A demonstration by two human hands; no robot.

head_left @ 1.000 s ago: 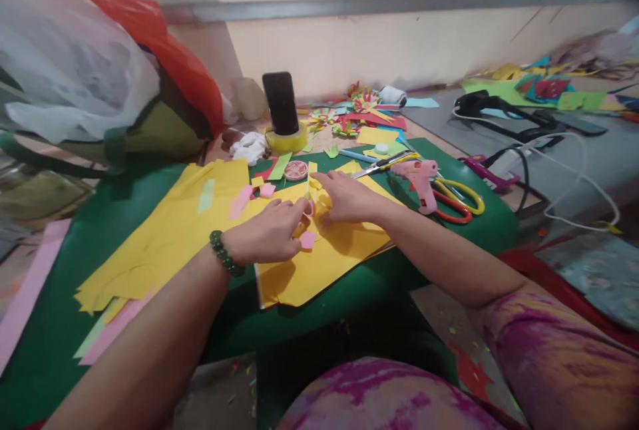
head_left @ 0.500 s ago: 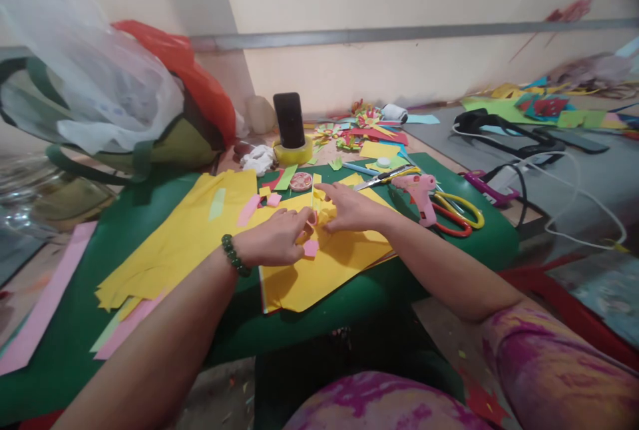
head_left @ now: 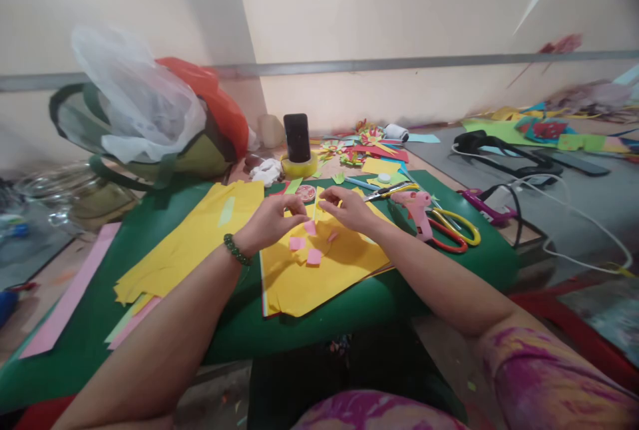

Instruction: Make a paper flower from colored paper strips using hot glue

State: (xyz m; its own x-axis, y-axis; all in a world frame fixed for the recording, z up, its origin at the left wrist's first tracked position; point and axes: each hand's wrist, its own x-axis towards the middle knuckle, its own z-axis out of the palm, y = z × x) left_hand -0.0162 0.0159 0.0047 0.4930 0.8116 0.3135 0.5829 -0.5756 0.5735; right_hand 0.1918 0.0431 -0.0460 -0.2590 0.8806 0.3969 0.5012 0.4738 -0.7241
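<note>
Both hands hover just above a stack of yellow paper sheets on the green table. My left hand, with a green bead bracelet at the wrist, and my right hand pinch the two ends of a small yellow paper piece between them. Small pink paper squares lie on the yellow sheet under my hands.
A pink glue gun, yellow and red scissors and silver scissors lie right of my hands. A phone stands in a yellow tape roll behind. More yellow paper lies left; bags stand at the back left. Cables cross the floor right.
My hands have lifted off the yellow sheet and now hold the small yellow piece up between them. Pink squares that were under the left hand show. The camera has tilted up.
</note>
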